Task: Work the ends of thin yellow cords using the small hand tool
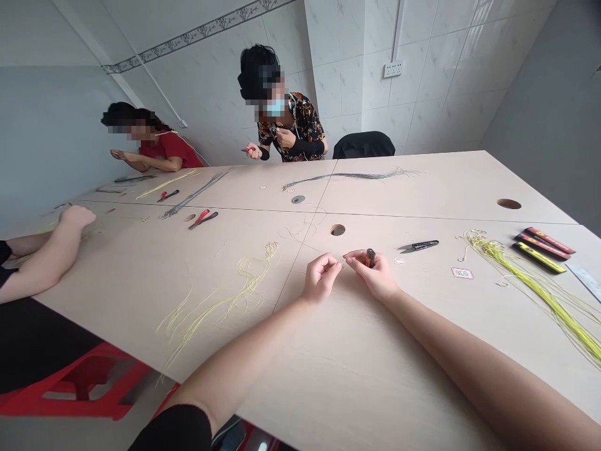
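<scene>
My left hand and my right hand meet above the pale wooden table. The left fingertips pinch something thin and small, probably a cord end, though it is too fine to tell. My right hand grips a small red and black lighter upright between its fingers. Black-handled thread snips lie just beyond the right hand. A bundle of pale yellow cords spreads out to the left of my hands.
Bright yellow cords and several red and yellow packets lie at the right, with a steel ruler at the edge. Red-handled pliers lie ahead. Co-workers sit across the table, and another person's arm rests at the left.
</scene>
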`<state>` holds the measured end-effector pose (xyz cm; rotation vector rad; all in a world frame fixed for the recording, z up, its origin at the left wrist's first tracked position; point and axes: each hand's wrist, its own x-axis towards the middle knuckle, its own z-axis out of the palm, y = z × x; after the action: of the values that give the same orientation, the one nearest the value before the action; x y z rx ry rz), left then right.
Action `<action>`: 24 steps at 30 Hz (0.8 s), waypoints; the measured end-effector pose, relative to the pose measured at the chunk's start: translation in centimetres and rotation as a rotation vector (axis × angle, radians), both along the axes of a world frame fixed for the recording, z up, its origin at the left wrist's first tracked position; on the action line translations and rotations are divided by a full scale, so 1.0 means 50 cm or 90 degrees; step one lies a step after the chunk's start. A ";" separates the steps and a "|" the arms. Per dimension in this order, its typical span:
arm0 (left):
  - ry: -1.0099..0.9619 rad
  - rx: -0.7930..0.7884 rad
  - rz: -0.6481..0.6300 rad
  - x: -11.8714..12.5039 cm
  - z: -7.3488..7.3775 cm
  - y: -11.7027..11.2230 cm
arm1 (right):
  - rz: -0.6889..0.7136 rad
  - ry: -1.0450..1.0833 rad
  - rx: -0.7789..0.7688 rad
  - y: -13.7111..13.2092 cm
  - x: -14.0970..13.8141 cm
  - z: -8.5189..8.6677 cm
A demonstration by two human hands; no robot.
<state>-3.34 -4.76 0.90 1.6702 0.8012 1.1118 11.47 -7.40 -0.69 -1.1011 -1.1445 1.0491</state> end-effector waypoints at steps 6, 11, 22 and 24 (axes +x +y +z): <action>0.020 0.033 -0.014 -0.002 -0.005 0.001 | 0.034 -0.029 0.017 -0.003 -0.003 0.011; 0.015 0.026 -0.011 -0.001 -0.005 0.001 | 0.036 -0.050 0.031 -0.008 -0.007 0.028; 0.011 0.024 -0.004 0.000 0.000 -0.001 | 0.014 -0.073 0.029 -0.007 -0.010 0.024; 0.012 0.023 -0.001 -0.001 -0.001 0.000 | -0.001 -0.055 0.018 -0.005 -0.009 0.021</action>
<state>-3.38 -4.75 0.87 1.7125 0.7966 1.1170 11.03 -7.67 0.37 -1.1336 -1.2234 0.9899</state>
